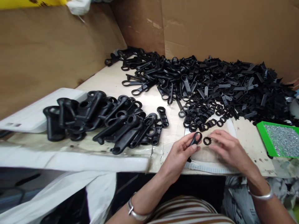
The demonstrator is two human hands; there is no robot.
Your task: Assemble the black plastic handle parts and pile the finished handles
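Observation:
My left hand (178, 154) has its fingers and thumb closed on a black plastic lever (195, 139), whose ring-shaped end points up and away from me. Just to the right, a small black toothed ring (207, 141) is at the fingertips of my right hand (230, 149), between thumb and forefinger. The ring and the lever's round end are close together but apart. Beneath both hands is a pale work pad (207, 166) at the table's front edge. Beyond it, a heap of similar toothed rings (202, 113) lies loose.
At the left, larger black levers (112, 121) are piled beside a white foam slab (63, 96). Loose black levers (161, 71) and flat black pieces (245, 84) cover the back. A green tray (263, 137) of small shiny metal parts stands right. Cardboard walls (221, 28) enclose the table.

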